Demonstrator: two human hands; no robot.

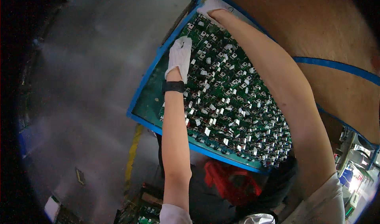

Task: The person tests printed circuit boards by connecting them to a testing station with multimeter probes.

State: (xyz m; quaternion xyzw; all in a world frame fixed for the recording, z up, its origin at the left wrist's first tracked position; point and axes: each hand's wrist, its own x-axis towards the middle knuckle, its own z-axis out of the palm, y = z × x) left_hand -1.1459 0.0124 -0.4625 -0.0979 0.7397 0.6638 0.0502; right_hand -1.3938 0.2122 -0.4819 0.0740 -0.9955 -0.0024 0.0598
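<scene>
A dense spread of green circuit boards (221,93), with many metal and white parts standing up from it, covers most of a blue-edged green table (148,90). My left hand (180,57), in a white glove, is at the left border of the boards; its fingers are bent and closed at a board's edge. Farther away, my right hand (213,6), also gloved in white, reaches over to the far end of the boards. Its fingertips are hidden, so its grip does not show. A black band circles my left wrist.
Brown panels (336,30) with blue edging stand to the right. Below the table's near edge is a red thing (229,182). A yellow line (133,156) runs along the grey floor (87,89). More circuit boards (148,214) lie at the lower left.
</scene>
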